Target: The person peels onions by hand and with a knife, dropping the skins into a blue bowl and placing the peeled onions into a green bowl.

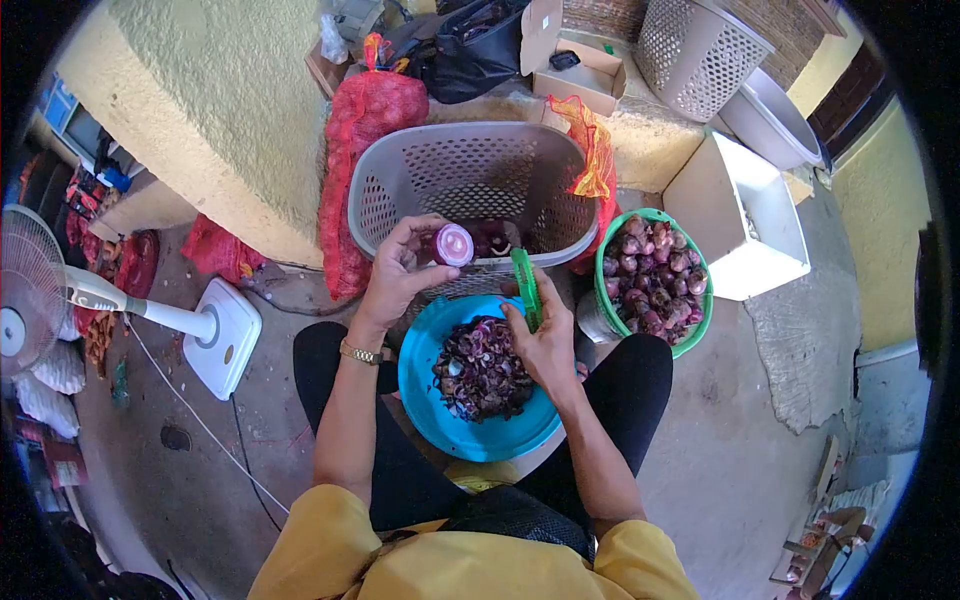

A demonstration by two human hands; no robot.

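My left hand [408, 262] grips a red onion [453, 245] whose pale, ringed cut face shows. In my right hand [545, 335] is a green-handled knife [525, 290], held upright beside the onion and apart from it; its blade is hard to make out. Below both hands sits a blue basin [425, 420], with onion peels and trimmings [482, 370] inside. Just beyond the hands stands a grey perforated basket [400, 180] with a few onions at its bottom. To the right, a green-rimmed basket [708, 300] is heaped with unpeeled red onions [655, 275].
Red mesh sacks of onions [375, 110] lean left of the grey basket. A white standing fan [100, 290] is at left, its cord across the floor. At right are a white box [740, 220] and a tall perforated basket [700, 60]. An open carton [580, 80] lies behind.
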